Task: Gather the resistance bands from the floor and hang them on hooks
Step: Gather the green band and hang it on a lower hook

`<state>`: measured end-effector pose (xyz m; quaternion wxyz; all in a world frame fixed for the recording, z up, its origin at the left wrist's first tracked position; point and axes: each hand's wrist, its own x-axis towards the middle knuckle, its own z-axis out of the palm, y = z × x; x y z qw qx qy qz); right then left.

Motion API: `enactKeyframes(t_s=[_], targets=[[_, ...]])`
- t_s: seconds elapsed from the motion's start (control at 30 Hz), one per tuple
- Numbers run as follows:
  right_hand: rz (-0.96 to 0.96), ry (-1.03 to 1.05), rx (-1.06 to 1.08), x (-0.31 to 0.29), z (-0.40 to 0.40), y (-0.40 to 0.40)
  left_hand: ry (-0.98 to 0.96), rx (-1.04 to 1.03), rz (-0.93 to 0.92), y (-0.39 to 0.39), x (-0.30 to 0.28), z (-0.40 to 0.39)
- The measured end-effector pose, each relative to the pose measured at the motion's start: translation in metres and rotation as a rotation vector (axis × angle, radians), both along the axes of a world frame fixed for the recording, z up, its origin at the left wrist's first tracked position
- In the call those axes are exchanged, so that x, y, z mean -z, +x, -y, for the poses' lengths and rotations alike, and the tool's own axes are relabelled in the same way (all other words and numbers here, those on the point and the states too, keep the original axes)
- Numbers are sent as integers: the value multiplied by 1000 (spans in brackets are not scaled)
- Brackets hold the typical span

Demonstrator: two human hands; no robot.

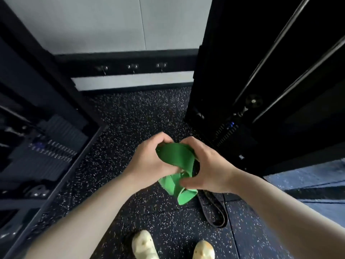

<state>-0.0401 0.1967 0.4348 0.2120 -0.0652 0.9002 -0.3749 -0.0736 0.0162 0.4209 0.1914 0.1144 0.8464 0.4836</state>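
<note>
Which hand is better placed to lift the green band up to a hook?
Probably left. The left hand holds the wide green rubber band at its upper fold, below the middle metal wall hook; the right hand is nearer the black frame.

green band [176, 157] partly hidden inside both hands, wall hooks [133, 67] blurred, shoes [143, 246] cut off below

3 hooks [133, 67] on the wall rail [123, 64], machines either side.
</note>
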Motion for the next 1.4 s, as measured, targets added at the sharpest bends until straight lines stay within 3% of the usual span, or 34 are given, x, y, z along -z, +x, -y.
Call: enactKeyframes(t_s=[0.1,0.23,0.47,0.83,1.07,1.3,1.4], targets=[[-189,86,12,-71,8,3,-42,67,-16,-5,-82,11],[-197,63,10,-138,18,7,-141,204,3,-2,-160,29],[-280,47,-2,-192,48,7,-153,174,-59,8,-217,61],[-338,31,131,-206,79,-47,-43,78,-94,-47,-223,83],[-474,1,284,-199,92,-83,33,-85,-259,-77,-211,73],[-488,32,380,-180,82,-120,-97,-133,-376,-108,-186,50],[-470,-22,447,-165,73,-139,-120,-175,-320,-125,-162,34]])
